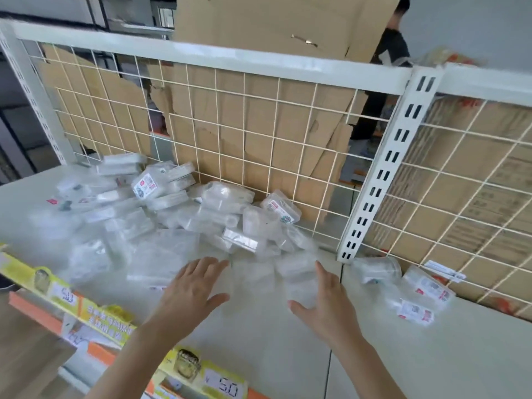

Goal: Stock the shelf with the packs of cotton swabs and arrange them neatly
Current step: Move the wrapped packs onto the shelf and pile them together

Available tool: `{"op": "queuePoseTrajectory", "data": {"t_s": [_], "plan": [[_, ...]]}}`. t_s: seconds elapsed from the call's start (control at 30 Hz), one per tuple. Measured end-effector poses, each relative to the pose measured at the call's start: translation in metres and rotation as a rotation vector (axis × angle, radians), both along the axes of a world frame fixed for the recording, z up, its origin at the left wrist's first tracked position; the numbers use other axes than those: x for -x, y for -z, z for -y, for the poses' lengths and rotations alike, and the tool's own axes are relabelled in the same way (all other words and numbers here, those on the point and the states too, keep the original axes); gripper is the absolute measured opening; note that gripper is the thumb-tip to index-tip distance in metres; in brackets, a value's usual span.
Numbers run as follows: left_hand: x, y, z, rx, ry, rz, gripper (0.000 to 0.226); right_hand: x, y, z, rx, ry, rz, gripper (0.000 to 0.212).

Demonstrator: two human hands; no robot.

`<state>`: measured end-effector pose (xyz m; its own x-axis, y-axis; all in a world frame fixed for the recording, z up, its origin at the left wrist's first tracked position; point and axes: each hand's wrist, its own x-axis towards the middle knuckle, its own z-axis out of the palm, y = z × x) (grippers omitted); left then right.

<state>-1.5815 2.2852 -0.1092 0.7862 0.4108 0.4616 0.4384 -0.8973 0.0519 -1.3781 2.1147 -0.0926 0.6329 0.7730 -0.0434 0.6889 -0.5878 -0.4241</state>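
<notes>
As left hand (pixel 193 289) and right hand (pixel 328 295) are flanking the twelve-o'clock cotton swab packs (pixel 296 269), grips released, pushing evenly inward is looking wisest.

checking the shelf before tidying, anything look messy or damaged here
The clear plastic cotton swab packs lie in a jumbled heap on the white shelf, a few strays beyond the slotted upright. The brown cardboard behind the wire grid is torn.
</notes>
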Motion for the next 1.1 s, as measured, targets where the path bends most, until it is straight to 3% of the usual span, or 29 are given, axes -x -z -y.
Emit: {"op": "queuePoseTrajectory", "data": {"t_s": [0.1, 0.27, 0.4, 0.53, 0.67, 1.1], "plan": [[-0.001, -0.002, 0.001, 0.077, 0.036, 0.018, 0.073, 0.002, -0.003, 0.008, -0.003, -0.002, -0.018, 0.094], [-0.005, -0.008, 0.011, 0.165, 0.02, 0.083, 0.062, 0.0, -0.01, 0.037, -0.135, -0.007, -0.007, 0.08], [-0.016, -0.011, 0.028, 0.18, 0.039, 0.147, 0.069, -0.005, -0.014, 0.072, -0.237, 0.029, 0.006, 0.074], [-0.034, -0.018, 0.055, 0.225, 0.08, 0.168, 0.075, -0.016, -0.022, 0.114, -0.345, 0.123, -0.038, 0.082], [-0.064, -0.025, 0.093, 0.251, 0.147, 0.183, 0.073, -0.031, -0.029, 0.165, -0.459, 0.224, -0.065, 0.067], [-0.21, -0.023, 0.267, 0.315, 0.386, 0.094, 0.068, -0.126, -0.022, 0.387, -0.477, 0.6, 0.049, 0.068]]}}
